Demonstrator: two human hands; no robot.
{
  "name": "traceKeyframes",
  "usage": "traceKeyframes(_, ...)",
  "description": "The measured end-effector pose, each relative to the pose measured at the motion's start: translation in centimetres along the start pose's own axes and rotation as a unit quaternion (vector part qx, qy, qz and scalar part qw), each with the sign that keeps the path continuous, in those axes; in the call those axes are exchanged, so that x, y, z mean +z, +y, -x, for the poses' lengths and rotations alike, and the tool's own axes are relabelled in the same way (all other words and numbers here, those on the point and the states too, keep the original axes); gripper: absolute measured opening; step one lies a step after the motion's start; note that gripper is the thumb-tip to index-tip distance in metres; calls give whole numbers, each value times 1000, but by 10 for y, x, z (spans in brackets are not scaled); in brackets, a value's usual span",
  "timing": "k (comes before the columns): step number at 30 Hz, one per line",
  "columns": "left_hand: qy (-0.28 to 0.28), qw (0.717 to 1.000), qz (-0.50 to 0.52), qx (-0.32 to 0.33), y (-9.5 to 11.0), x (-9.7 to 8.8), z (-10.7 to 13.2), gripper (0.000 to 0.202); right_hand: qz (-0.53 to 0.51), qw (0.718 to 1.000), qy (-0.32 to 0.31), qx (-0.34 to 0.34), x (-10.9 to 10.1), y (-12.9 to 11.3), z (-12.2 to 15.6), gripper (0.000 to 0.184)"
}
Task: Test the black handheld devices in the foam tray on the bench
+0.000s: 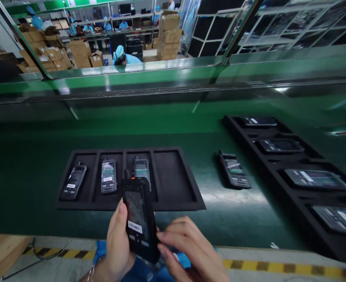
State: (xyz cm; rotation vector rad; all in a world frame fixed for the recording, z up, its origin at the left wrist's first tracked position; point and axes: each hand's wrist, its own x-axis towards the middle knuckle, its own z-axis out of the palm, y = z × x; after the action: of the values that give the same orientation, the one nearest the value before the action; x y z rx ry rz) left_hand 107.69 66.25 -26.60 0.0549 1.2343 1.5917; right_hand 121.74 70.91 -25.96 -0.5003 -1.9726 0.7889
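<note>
A black handheld radio (pixel 137 219) with a stubby antenna, a screen and a white label is tilted up in front of me. My left hand (pixel 118 239) wraps round its left side, thumb along the edge. At the radio's lower right edge, the thumb and forefinger of my right hand (pixel 190 248) are pinched together; whatever lies between them is hidden. Just beyond is a black foam tray (pixel 177 205) divided into compartments. Inside it lie a left radio (pixel 74 182), a middle radio (pixel 108 176) and a third radio (pixel 142 168), partly covered by the held one.
Right of the tray, a loose radio (pixel 235 170) lies on the green work surface (pixel 196 143). A second foam tray (pixel 267 188) with several radios stands at the right. A metal ledge (pixel 149 84) runs along the back. Beyond are cardboard boxes (pixel 168 37) and people in blue.
</note>
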Motion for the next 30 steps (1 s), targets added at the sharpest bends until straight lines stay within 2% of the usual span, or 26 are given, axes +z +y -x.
traceKeyframes(3, -10, 999, 12, -31, 1, 0, 1, 49, 34, 999, -8, -13, -2, -1, -2, 22)
traceKeyframes(5, -31, 998, 20, -46, 2, 0, 2, 46, 71, 997, 15, -36, -6, -2, -7, 17)
traceKeyframes(7, -57, 994, 24, -88, 2, 0, 5, 46, 94, 993, 34, -60, -10, -4, -12, 16)
traceKeyframes(10, -72, 988, 15, -133, 3, 0, 8, 52, 63, 996, 38, -51, -13, -8, -15, 23)
traceKeyframes(16, -23, 998, 2, -55, 7, 3, 11, 56, 3, 999, 9, -41, -9, -10, -6, 25)
traceKeyframes(18, -22, 999, 6, -46, 6, 5, 11, 53, -15, 999, 28, -34, -6, -8, -2, 33)
traceKeyframes(20, -36, 999, 24, -24, 5, 7, 10, 49, -74, 995, 60, 21, -1, -4, 3, 36)
traceKeyframes(22, -44, 998, 37, 13, 2, 5, 7, 47, -204, 966, 53, 148, 6, 0, 8, 30)
traceKeyframes(23, -37, 998, 36, 35, 1, 4, 5, 48, -289, 931, 27, 222, 10, 2, 11, 29)
traceKeyframes(25, -8, 997, 24, 74, -1, 0, 0, 50, -444, 832, -35, 331, 17, 5, 13, 33)
traceKeyframes(26, 3, 996, 15, 86, -2, -2, -1, 51, -496, 793, -52, 349, 20, 5, 14, 37)
traceKeyframes(27, 6, 995, 4, 95, -2, -4, -2, 50, -528, 772, -59, 350, 22, 5, 13, 40)
traceKeyframes(30, -19, 994, -43, 98, 0, -4, 0, 48, -551, 770, -59, 316, 25, 2, 8, 46)
